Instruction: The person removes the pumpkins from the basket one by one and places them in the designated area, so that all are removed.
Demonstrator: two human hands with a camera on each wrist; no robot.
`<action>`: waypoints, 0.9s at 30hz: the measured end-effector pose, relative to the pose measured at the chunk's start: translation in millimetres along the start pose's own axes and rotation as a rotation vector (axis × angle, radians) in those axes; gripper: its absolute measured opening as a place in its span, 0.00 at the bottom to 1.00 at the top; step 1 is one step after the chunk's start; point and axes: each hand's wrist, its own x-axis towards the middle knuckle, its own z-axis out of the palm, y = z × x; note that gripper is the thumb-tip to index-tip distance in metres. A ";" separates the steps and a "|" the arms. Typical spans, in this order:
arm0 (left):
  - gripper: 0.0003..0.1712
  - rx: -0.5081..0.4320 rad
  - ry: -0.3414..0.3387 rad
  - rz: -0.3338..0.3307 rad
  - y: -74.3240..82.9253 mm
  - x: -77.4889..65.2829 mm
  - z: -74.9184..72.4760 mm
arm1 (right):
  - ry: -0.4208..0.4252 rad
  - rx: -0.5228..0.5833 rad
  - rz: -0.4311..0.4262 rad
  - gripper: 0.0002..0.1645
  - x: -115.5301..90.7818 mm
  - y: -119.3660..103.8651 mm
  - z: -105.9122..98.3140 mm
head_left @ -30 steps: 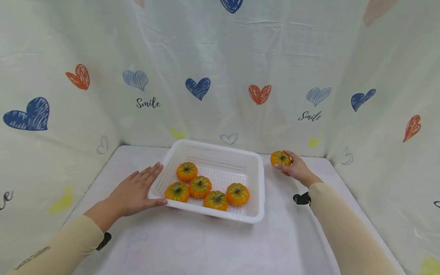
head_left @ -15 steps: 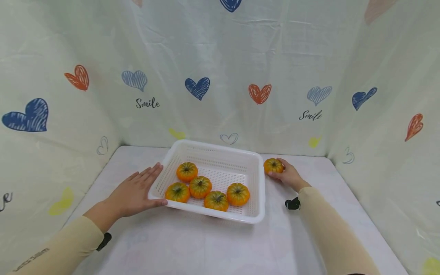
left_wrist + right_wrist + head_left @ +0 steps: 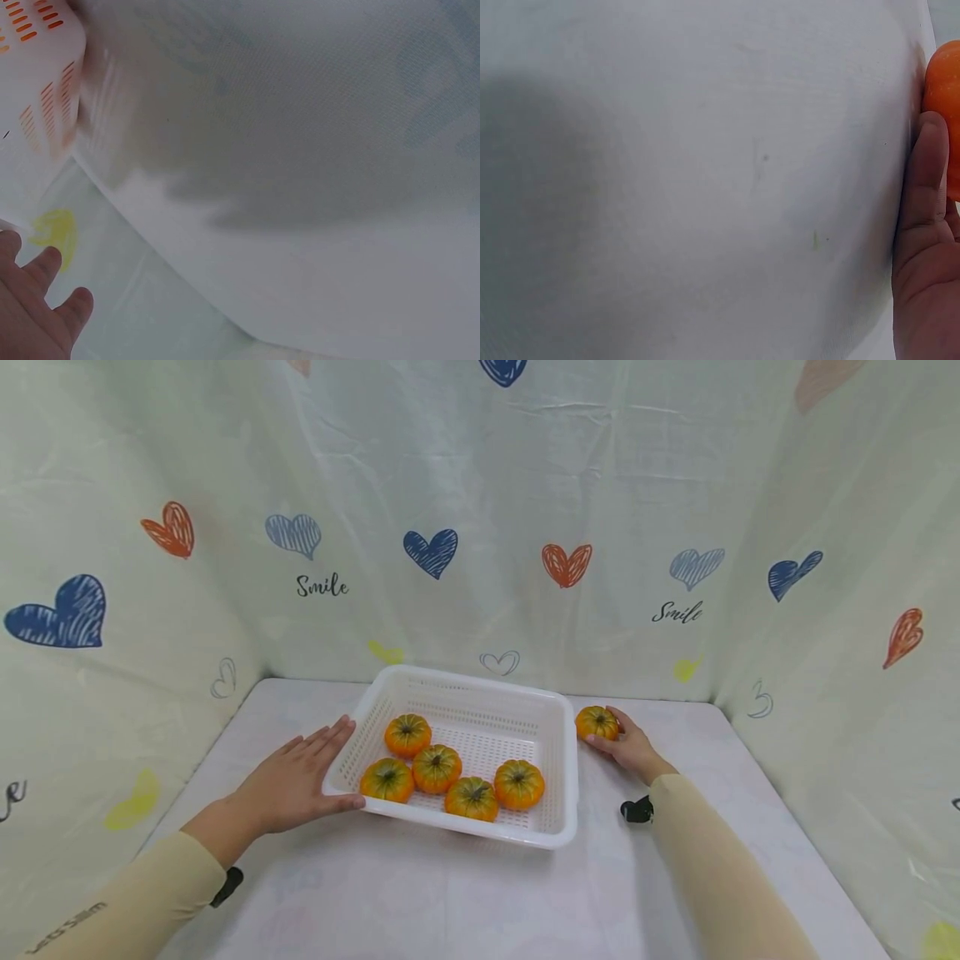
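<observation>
My right hand (image 3: 632, 749) grips a small orange pumpkin (image 3: 596, 722) with green-tinged ribs, just outside the right wall of a white plastic basket (image 3: 495, 687). In the right wrist view the thumb lies along the side of that orange pumpkin (image 3: 943, 90). My left hand (image 3: 292, 781) has its fingers straight and spread, with fingertips and thumb at the basket's left rim. Several similar pumpkins (image 3: 437, 768) sit inside the basket, mostly toward its front and left. The left wrist view shows part of the left hand (image 3: 41, 300) and a corner of the perforated basket (image 3: 45, 82).
A white cloth (image 3: 450, 893) covers the table. Behind and on both sides hangs a pale curtain (image 3: 480, 468) printed with hearts and "Smile". Dark wrist devices show under both sleeves, such as the right wrist device (image 3: 637, 810).
My right hand has moved left and slightly nearer with its pumpkin, to beside the basket's right wall, then stayed almost still. The left hand and basket keep their place.
</observation>
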 end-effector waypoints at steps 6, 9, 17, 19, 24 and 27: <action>0.69 -0.004 -0.001 0.000 1.3 -0.6 -1.1 | 0.001 0.012 0.018 0.61 0.4 0.0 1.0; 0.69 0.002 0.001 -0.001 1.6 0.3 -0.8 | 0.004 0.004 0.015 0.61 -0.3 -0.5 0.3; 0.70 0.010 -0.005 0.001 0.6 0.4 -0.3 | 0.005 0.019 0.036 0.63 -2.2 -2.5 0.5; 0.70 0.008 -0.003 0.000 0.4 -0.1 -0.2 | -0.001 0.018 0.036 0.65 -2.1 -2.7 -0.1; 0.70 0.005 -0.007 0.006 -0.1 -0.1 -0.8 | -0.027 -0.002 0.020 0.67 -3.4 -1.8 -7.4; 0.69 0.005 -0.011 0.012 -1.1 0.4 -0.9 | -0.049 -0.024 0.009 0.66 -7.8 -3.1 -15.9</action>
